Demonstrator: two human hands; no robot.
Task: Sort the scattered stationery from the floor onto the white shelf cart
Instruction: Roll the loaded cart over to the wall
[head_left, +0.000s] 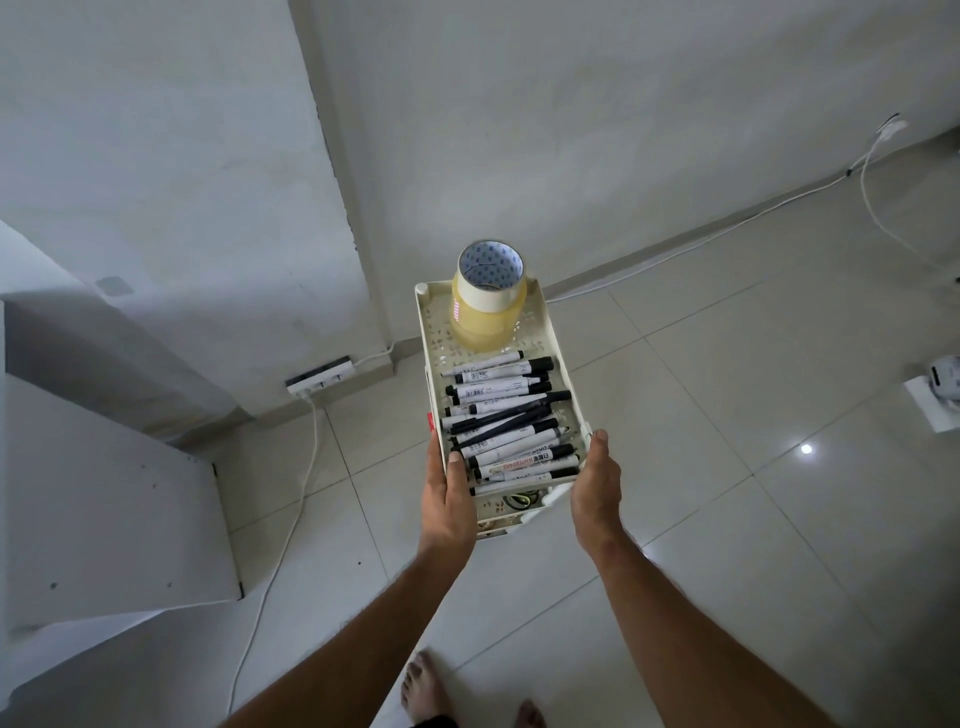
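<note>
The white shelf cart (432, 332) is gripped at its near corners by left hand (448, 496) and right hand (597, 486); stacked tape rolls (488, 296) at its far end; markers (511, 423) laid crosswise.

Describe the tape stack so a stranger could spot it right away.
Find the white cart standing on the tiled floor near the wall corner. On its top tray, beyond the pile of markers, stands the tape stack: the only tall, yellowish cylinder there, with a patterned hollow core.
</note>
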